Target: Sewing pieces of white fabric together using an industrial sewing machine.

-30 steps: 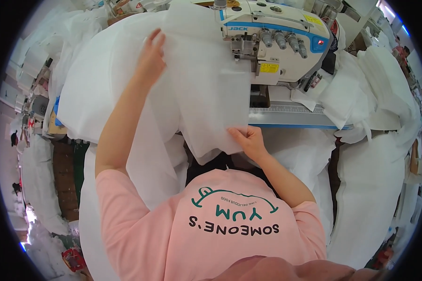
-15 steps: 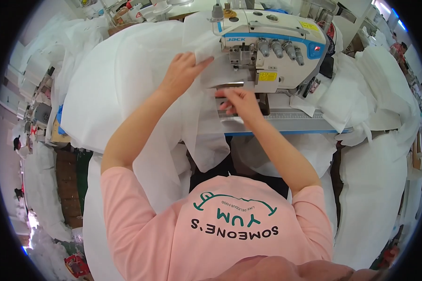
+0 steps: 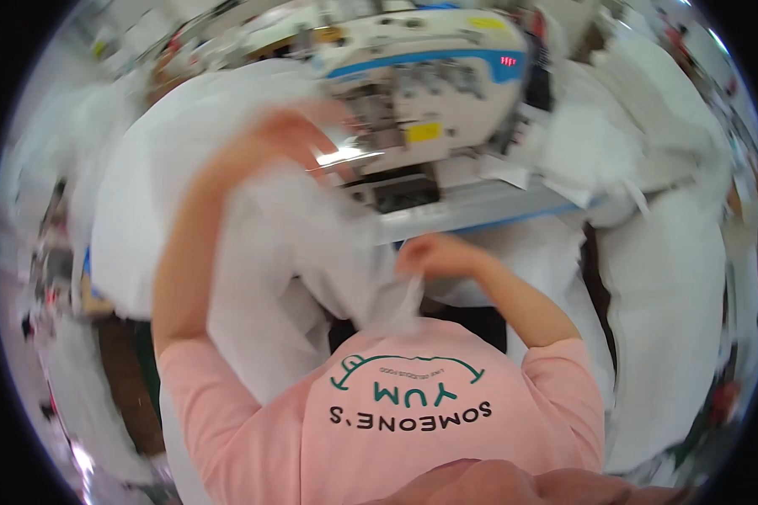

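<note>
White, thin sheet fabric [image 3: 261, 244] spreads over the left of the sewing table and hangs down toward my lap. My left hand [image 3: 290, 139] is raised over it, just left of the overlock sewing machine [image 3: 434, 93]. Motion smears that hand, but its fingers look stretched out and apart, with nothing seen in them. Below the table's front edge, my right hand [image 3: 438, 255] is closed on a gathered edge of the fabric. Its fingertips are partly blurred. Bright metal shows at the machine's sewing area beside my left fingers.
The table's blue-edged front [image 3: 480, 215] runs to the right below the machine. More white fabric [image 3: 606, 135] is heaped right of the machine, and a long white bundle [image 3: 665, 337] hangs at the far right. Blurred items stand behind the machine.
My right hand has moved down from the machine to below the table edge, drawing fabric toward me. My left hand has shifted left and lower. The view has turned, and the machine appears farther left.
</note>
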### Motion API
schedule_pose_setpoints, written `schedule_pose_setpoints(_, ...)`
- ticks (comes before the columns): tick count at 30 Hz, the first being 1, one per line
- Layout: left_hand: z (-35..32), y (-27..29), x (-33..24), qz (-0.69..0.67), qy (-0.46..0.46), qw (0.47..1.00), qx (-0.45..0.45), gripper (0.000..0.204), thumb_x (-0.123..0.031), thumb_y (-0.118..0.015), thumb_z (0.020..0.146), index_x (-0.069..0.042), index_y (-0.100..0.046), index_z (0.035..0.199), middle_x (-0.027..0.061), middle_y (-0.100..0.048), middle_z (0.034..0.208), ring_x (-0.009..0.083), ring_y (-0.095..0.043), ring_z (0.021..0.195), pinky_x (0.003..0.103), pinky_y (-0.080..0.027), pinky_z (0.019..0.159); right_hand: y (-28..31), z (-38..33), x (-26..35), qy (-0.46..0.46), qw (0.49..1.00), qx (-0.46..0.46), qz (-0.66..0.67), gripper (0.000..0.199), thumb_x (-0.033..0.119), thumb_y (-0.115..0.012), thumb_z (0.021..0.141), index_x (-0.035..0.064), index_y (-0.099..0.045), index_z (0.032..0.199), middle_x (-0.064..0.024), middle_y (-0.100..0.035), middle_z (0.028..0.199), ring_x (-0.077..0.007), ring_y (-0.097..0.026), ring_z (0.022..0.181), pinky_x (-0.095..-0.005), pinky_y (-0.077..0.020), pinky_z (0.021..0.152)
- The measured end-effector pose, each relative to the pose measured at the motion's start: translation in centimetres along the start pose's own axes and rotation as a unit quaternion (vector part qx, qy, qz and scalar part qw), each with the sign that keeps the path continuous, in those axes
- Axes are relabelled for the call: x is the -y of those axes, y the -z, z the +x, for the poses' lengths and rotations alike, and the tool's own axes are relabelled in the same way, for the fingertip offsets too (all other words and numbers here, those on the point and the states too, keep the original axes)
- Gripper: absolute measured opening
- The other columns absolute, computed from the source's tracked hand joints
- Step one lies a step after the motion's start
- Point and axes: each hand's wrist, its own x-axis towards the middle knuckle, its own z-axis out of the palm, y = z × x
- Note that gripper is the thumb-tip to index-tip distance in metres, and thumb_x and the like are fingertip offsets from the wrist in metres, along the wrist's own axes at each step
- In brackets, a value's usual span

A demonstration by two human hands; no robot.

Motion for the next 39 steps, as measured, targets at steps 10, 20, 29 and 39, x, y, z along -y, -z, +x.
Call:
schedule_pose_setpoints(10, 0.5, -6.8, 25.2, 0.609, 0.282, 0.741, 0.009, 0.075, -0.03, -0.06, 0.072, -0.009, -0.032, 0.138, 0.0203, -0.041, 0.132, 0.044, -0.03, 0.125, 0.064, -0.008, 0.103, 23.2, -15.5, -1.5, 0.151, 0.665, -0.574, -0.453, 0.026, 0.019, -0.07, 0.072, 0.0031, -0.062, 0.09, -0.0064, -0.061, 0.077, -0.0231, -0.059, 0.074, -0.0317, -0.0461, 0.069)
schedule_pose_setpoints(20, -1.1, -19.1, 10.6, 0.36, 0.138, 0.922, 0.04, 0.091, -0.031, -0.077, 0.062, -0.005, -0.032, 0.135, 0.0192, -0.019, 0.145, 0.0406, -0.017, 0.133, 0.05, -0.024, 0.105, 31.8, -18.7, -0.1, -0.046, 0.766, -0.436, -0.471, 0.015, 0.018, -0.071, 0.071, 0.0038, -0.067, 0.074, -0.0094, -0.064, 0.073, -0.0233, -0.06, 0.068, -0.0333, -0.0471, 0.062)
schedule_pose_setpoints(29, -4.6, -6.3, 1.9, -0.069, -0.114, 0.991, -0.019, 0.061, -0.029, -0.058, 0.087, 0.0, -0.034, 0.135, 0.0138, -0.055, 0.12, 0.0234, -0.059, 0.101, 0.033, -0.044, 0.089, 32.8, -19.2, 0.8, -0.07, 0.828, -0.386, -0.4, 0.017, 0.016, -0.069, 0.071, 0.0003, -0.063, 0.073, -0.0062, -0.063, 0.066, -0.013, -0.057, 0.063, -0.028, -0.0464, 0.061)
schedule_pose_setpoints(39, -12.8, 5.9, 24.3, 0.891, 0.138, 0.406, -0.15, 0.04, -0.019, -0.047, 0.09, -0.005, -0.046, 0.127, 0.0129, -0.055, 0.119, 0.0271, -0.051, 0.113, 0.034, -0.036, 0.099, 27.2, -18.0, 8.2, 0.339, 0.555, -0.722, -0.238, 0.013, 0.003, -0.057, 0.085, 0.0003, -0.061, 0.097, -0.0052, -0.065, 0.086, -0.0094, -0.06, 0.08, -0.0219, -0.0468, 0.071)
